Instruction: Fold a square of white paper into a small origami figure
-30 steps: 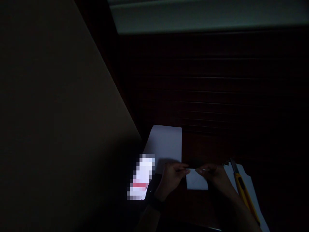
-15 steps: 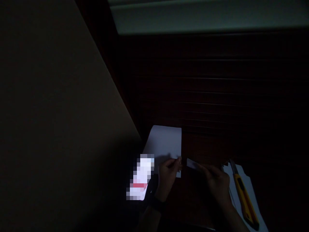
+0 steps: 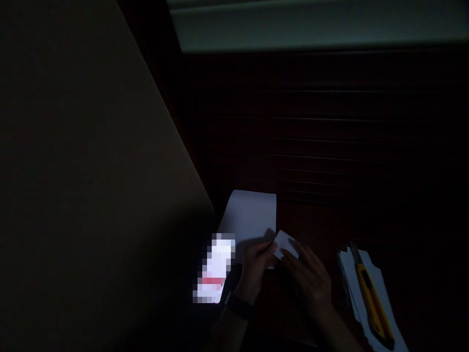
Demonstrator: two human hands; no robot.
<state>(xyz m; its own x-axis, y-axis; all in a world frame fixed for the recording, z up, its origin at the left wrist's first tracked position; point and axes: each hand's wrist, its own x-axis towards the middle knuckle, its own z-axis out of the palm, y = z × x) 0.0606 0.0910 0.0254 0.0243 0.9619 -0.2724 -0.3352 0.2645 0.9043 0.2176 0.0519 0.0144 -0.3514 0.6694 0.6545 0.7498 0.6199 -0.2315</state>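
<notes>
A small white piece of paper (image 3: 285,242) is held between both hands, tilted toward me. My left hand (image 3: 255,264) pinches its left corner between thumb and fingers; a dark band circles that wrist. My right hand (image 3: 311,276) grips the right side, with its fingers fairly straight along the paper. Behind my left hand lies a larger white sheet (image 3: 252,215), its far left corner curling a little. Left of that hand glows a phone (image 3: 215,269), its screen blurred out by pixelation.
At the right, a yellow box cutter (image 3: 373,305) with its blade showing rests on a stack of white paper (image 3: 383,288). A pale wall (image 3: 91,146) rises on the left, and dark slatted panelling (image 3: 311,127) stands at the back. The light is dim.
My right hand has moved left and brought the small paper to my left hand, which now pinches it too. The paper has turned, so more of its face shows.
</notes>
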